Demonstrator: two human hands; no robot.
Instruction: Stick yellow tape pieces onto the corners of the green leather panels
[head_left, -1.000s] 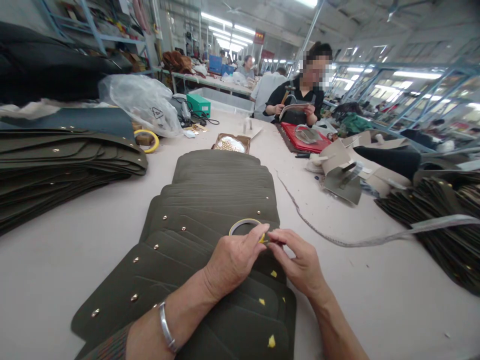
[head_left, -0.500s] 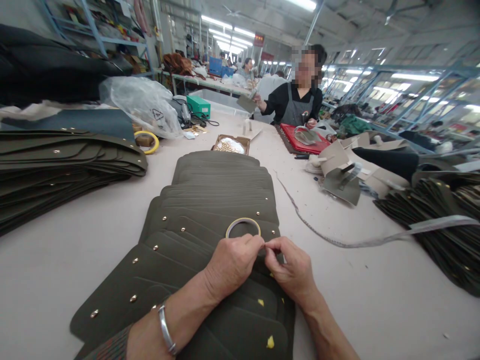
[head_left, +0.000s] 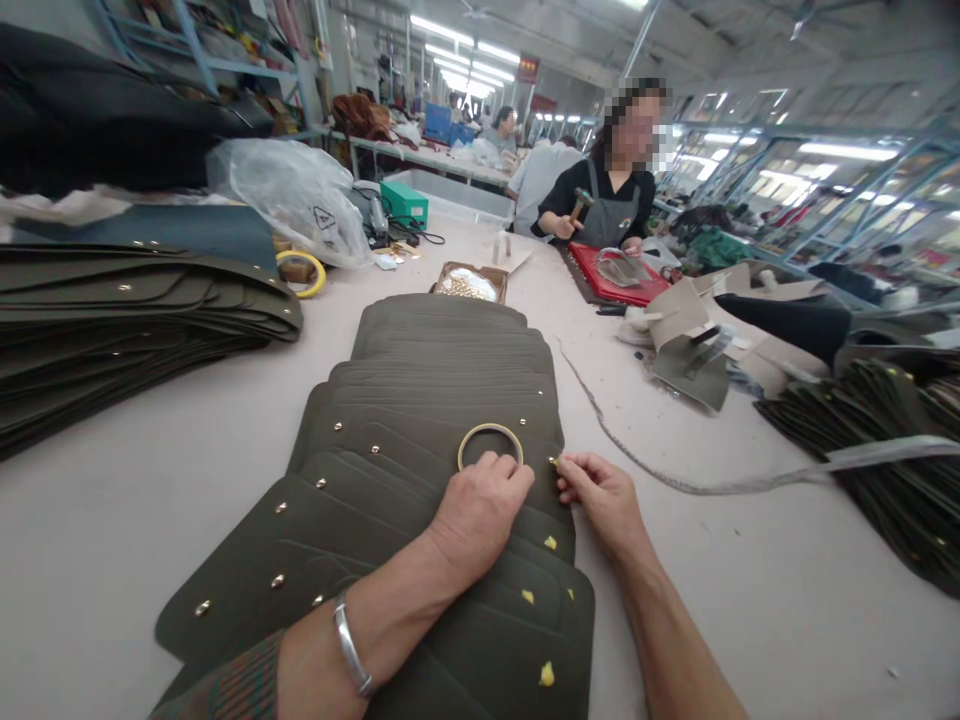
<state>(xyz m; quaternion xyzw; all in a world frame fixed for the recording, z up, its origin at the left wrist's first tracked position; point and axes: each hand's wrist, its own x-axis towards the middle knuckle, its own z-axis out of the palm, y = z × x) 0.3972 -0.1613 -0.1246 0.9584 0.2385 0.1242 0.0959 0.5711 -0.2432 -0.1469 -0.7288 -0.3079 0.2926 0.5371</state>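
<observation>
A fanned row of dark olive leather flaps (head_left: 420,420) with brass studs lies along the table in front of me. A thin roll of yellow tape (head_left: 490,436) rests on them. My left hand (head_left: 480,515) lies knuckles-up on the flaps just below the roll, fingers curled. My right hand (head_left: 600,492) pinches a small yellowish bit at the right edge of a flap. Small yellow tape pieces (head_left: 546,674) mark the nearer flaps.
A tall stack of the same flaps (head_left: 135,320) sits at the left, another pile (head_left: 885,420) at the right. A box of brass fittings (head_left: 469,283), a plastic bag (head_left: 292,200) and a larger yellow tape roll (head_left: 300,272) lie farther off. A co-worker (head_left: 607,190) holds a hammer over a red mat (head_left: 619,280).
My hands have come apart: the right moved to the flap's right edge and the left settled down on the flaps below the tape roll. The co-worker now holds a hammer.
</observation>
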